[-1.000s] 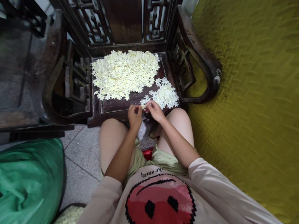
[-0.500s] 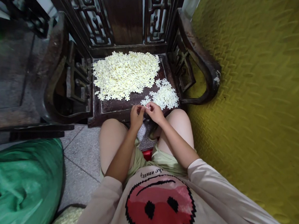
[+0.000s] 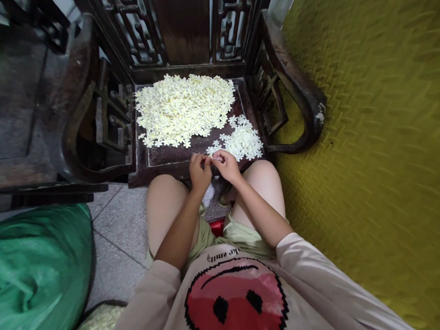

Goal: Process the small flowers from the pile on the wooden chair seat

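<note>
On the dark wooden seat (image 3: 170, 155) lies a large heap of pale yellow-white flowers (image 3: 186, 109). A smaller pile of whiter flowers (image 3: 243, 141) sits at its front right. My left hand (image 3: 200, 171) and my right hand (image 3: 225, 165) meet at the seat's front edge, just beside the small pile. The fingers of both hands are pinched together, their tips nearly touching. Something small and pale shows by the right fingertips; what either hand grips is too small to make out.
Curved armrests (image 3: 304, 104) flank the seat, with a carved backrest (image 3: 183, 27) behind. A dark table (image 3: 9, 114) stands at the left. Green sacking (image 3: 39, 273) lies at lower left beside more pale flowers (image 3: 94, 329). A yellow textured surface (image 3: 373, 149) fills the right.
My left hand has shifted slightly left and its fingers have changed position a little. My right fingers have curled slightly. The flower piles look the same.
</note>
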A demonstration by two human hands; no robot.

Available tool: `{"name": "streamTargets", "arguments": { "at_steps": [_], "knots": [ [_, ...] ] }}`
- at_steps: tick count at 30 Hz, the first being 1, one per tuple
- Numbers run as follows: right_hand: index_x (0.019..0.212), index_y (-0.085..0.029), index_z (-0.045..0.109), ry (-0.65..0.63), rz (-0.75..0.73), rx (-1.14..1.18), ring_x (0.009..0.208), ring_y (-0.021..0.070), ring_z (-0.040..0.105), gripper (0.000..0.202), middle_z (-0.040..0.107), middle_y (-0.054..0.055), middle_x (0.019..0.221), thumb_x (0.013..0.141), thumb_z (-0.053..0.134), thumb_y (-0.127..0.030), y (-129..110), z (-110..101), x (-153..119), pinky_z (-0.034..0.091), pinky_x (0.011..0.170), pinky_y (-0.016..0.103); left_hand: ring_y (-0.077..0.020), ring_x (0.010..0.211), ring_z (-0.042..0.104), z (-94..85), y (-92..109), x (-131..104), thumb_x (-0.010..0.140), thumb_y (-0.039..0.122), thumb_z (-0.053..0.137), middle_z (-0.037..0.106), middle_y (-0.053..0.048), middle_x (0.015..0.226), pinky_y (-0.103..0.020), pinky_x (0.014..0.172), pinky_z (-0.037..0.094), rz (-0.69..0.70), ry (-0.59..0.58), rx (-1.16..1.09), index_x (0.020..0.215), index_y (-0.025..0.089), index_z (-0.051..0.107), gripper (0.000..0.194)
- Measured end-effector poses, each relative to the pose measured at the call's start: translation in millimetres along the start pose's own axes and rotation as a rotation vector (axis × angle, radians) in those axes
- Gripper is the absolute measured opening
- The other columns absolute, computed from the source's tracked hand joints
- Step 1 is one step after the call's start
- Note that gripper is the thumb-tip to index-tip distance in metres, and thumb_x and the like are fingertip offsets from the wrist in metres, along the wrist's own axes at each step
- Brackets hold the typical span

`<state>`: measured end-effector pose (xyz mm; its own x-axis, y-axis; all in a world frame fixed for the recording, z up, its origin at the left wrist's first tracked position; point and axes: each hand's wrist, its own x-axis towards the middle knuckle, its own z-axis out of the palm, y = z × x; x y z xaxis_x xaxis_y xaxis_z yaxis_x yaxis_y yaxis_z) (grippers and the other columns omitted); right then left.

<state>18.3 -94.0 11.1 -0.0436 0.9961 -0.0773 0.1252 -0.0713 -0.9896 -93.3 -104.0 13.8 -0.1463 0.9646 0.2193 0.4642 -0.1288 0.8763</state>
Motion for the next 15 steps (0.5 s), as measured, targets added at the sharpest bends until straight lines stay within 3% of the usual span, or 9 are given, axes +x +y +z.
{"name": "streamTargets", "arguments": {
  "at_steps": [8, 15],
  "knots": [
    [0.067, -0.020, 0.049, -0.004, 0.070, 0.115, 0.063, 0.0126, 0.049, 0.021, 0.051, -0.001, 0.064, 0.068, 0.059, -0.039, -3.1, 6.2, 0.4, 0.040, 0.062, 0.026, -0.0152, 0.073, 0.050, 1.5, 4.2, -3.0, 0.083, 0.023, 0.047, 0.050, -0.002, 0.071, -0.028, 0.070, 0.039, -0.037, 0.099, 0.032, 0.065, 0.020, 0.045, 0.018],
    [0.069, -0.019, 0.051, -0.026, 0.042, 0.128, 0.060, 0.0100, 0.047, 0.026, 0.050, -0.003, 0.063, 0.067, 0.062, -0.043, -6.7, 3.3, 0.3, 0.039, 0.061, 0.024, -0.0123, 0.067, 0.051, 1.1, -3.4, -0.8, 0.083, 0.032, 0.047, 0.052, 0.000, 0.068, -0.024, 0.065, 0.040, -0.142, 0.059, -0.162, 0.069, 0.018, 0.050, 0.021]
  ]
}}
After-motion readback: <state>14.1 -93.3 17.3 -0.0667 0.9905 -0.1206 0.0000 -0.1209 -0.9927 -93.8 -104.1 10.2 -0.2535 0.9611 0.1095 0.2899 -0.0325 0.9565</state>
